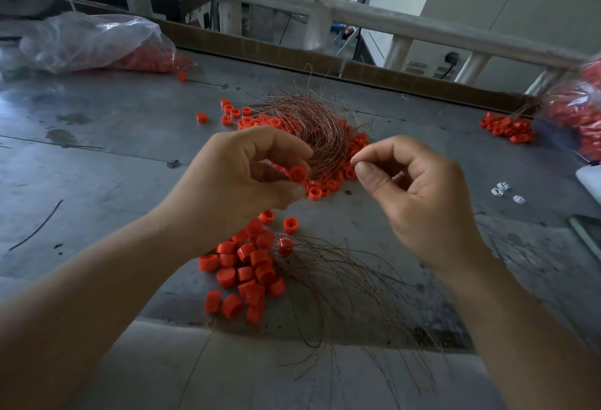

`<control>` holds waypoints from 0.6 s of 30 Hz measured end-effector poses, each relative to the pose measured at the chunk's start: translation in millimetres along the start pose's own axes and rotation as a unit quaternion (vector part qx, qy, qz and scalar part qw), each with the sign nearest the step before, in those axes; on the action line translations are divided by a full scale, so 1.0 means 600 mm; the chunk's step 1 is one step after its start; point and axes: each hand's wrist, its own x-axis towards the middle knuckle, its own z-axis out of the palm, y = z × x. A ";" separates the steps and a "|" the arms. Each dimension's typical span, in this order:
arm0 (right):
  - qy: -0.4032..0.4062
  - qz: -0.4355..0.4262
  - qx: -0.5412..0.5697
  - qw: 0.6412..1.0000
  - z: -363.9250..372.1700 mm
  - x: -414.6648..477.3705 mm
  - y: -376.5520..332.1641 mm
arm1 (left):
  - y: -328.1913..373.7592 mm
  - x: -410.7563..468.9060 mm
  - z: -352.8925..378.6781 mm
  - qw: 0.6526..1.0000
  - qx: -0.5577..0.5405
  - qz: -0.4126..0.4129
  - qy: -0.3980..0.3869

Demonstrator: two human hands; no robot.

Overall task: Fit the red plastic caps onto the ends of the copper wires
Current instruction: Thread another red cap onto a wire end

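Scuffed grey metal surface (97, 156) ran back to a white railing (390, 21), with lots of bare room on the left and a clear plastic bag of red caps (94, 42) at the far left corner. Both hands were raised mid-surface, close but not touching. Left hand (240, 178) was curled, gripping a small round red plastic cap (297, 174) between thumb and fingers. Right hand (419, 191) pinched a strand from the tangled bundle of thin copper wires (312, 126) just behind. Capped wires (247, 269) were heaped near the front edge.

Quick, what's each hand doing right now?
Left hand: pinches a red cap.
Right hand: pinches what looks like a thin copper wire.
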 end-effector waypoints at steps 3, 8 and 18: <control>-0.015 -0.013 0.006 1.000 0.009 -0.006 -0.011 | 0.003 -0.002 0.005 1.000 -0.012 0.000 -0.006; -0.015 -0.038 -0.028 0.999 0.017 -0.011 -0.017 | 0.010 -0.003 0.009 0.999 -0.030 0.000 -0.010; -0.015 -0.048 -0.028 0.998 0.023 -0.015 -0.020 | 0.019 -0.009 0.013 0.997 -0.083 -0.003 -0.003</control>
